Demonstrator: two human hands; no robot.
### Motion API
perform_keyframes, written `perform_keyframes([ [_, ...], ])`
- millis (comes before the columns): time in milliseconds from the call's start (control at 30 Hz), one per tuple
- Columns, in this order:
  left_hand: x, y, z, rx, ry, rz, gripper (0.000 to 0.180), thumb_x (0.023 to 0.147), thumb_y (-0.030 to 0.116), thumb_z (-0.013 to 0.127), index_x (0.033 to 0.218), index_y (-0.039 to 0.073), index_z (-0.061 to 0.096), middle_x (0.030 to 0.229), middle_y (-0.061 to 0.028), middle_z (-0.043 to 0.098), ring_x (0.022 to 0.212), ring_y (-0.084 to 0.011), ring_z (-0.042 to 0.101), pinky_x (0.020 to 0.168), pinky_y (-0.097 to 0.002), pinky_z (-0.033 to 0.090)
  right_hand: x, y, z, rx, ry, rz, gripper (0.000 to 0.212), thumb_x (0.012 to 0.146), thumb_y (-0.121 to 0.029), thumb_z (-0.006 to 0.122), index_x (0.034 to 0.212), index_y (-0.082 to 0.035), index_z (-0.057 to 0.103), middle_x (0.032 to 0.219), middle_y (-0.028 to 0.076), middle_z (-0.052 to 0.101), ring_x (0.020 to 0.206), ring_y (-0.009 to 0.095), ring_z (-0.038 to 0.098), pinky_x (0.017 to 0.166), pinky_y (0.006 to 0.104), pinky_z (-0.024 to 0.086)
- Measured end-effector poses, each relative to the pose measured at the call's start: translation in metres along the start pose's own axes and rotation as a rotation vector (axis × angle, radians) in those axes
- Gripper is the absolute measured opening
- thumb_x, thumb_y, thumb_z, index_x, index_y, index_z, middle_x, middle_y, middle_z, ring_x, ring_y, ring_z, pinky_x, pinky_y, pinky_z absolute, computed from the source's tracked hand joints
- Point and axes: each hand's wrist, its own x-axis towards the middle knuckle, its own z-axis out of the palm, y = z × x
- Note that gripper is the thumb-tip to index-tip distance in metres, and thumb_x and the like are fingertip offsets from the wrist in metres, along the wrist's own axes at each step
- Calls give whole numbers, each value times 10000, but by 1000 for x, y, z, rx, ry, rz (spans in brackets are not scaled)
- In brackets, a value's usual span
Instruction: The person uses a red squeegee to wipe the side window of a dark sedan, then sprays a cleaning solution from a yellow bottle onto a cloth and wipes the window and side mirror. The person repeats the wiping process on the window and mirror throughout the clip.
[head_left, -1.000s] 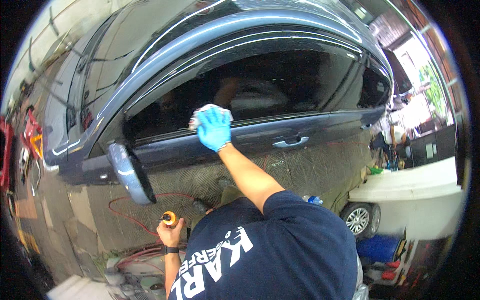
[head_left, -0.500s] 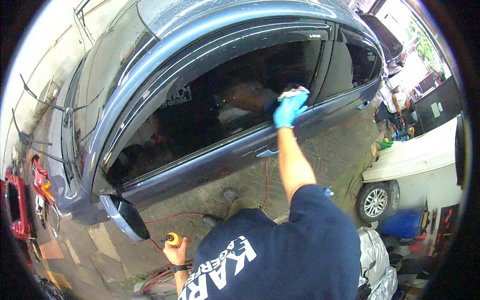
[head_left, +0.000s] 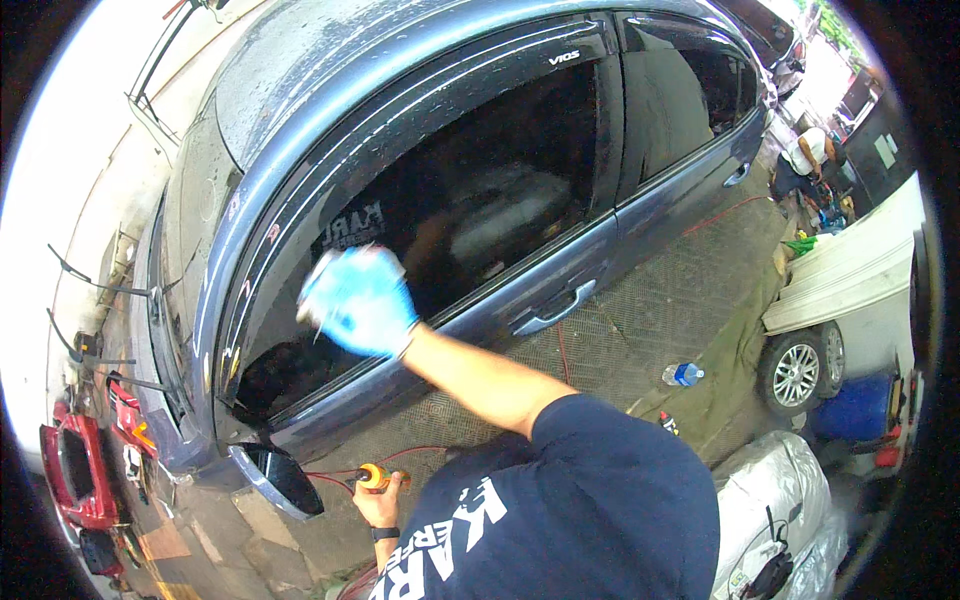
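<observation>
One blurred grip, one clear

Gloved fingers blur on the right hand (head_left: 362, 300), so spread or pressed together I cannot tell; a pale cloth (head_left: 308, 300) shows at their edge, before the dark car window (head_left: 520, 200). Trapped grit could scratch the pane (contact itself is unclear). Left fingers wrap an orange bottle (head_left: 373, 476), which might spill if tipped. The right forearm (head_left: 485, 380) slants up and leftward; the left hand (head_left: 380, 507) hangs low.
</observation>
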Motion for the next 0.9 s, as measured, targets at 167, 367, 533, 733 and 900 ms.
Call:
perform_keyframes([
  [167,2,1,15,88,-68,76,392,787,59,942,1067,-9,676,943,-59,741,813,-146,689,765,-318,567,-22,179,-119,-587,419,236,440,946,-426,586,1273,-133,611,1205,124,595,1194,357,553,1029,556,373],
  [367,5,26,32,151,-86,51,387,789,90,945,1050,-15,679,941,-67,742,824,-155,693,777,-332,574,-166,281,-133,-738,151,611,811,987,-510,517,1658,-80,363,1721,248,279,1586,484,214,1222,701,60],
  [533,17,41,51,64,-56,73,402,763,182,962,969,-22,683,875,-75,761,778,-168,717,737,-345,575,-215,259,-91,-629,140,648,828,1012,-494,508,1637,24,347,1738,312,184,1604,492,174,1232,705,38],
  [733,29,59,67,3,-117,79,392,770,148,948,1005,-25,686,884,-67,748,770,-162,695,721,-339,565,-17,304,-201,-735,383,333,752,1010,-529,536,1551,-11,463,1639,251,412,1561,457,290,1202,699,159],
  [900,35,56,75,37,-93,126,385,768,153,946,988,-23,685,872,-79,748,755,-163,691,702,-343,561,22,317,-213,-982,332,422,659,953,-551,576,1260,25,666,1496,269,544,1528,451,308,1201,662,172],
])
